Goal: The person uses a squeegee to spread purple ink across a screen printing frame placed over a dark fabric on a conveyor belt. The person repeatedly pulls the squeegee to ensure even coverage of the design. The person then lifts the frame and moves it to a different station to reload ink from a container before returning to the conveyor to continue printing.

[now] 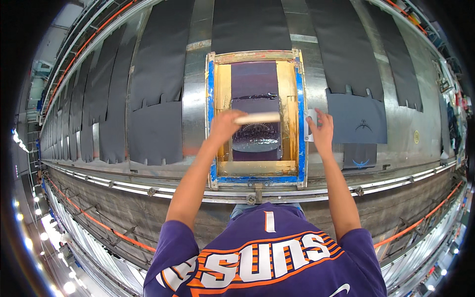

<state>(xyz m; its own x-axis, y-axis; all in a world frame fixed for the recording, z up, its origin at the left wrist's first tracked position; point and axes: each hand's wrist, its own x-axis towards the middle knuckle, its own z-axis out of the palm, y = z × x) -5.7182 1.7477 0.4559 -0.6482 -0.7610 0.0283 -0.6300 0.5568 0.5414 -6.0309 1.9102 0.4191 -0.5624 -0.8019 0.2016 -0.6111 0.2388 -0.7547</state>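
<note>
My left hand (225,126) is closed round one end of a squeegee (262,118) with a pale wooden handle. The squeegee lies crosswise over the mesh of a screen printing frame (301,89), whose sides are wrapped in blue tape. Wet, dark, glossy ink (256,142) lies on the mesh on the near side of the squeegee, with a thinner streak beyond it. At the frame's right side, my right hand (322,129) has its fingers bent and gripping a light metal bracket (310,118). Whatever is under the mesh is hidden.
The frame rests on a long metal table (198,74) laid with rows of dark sheets (163,74). On the right, a grey sheet (349,114) carries a dark printed emblem; a smaller piece with a blue mark (361,161) lies below. A metal rail (143,188) runs along the near edge.
</note>
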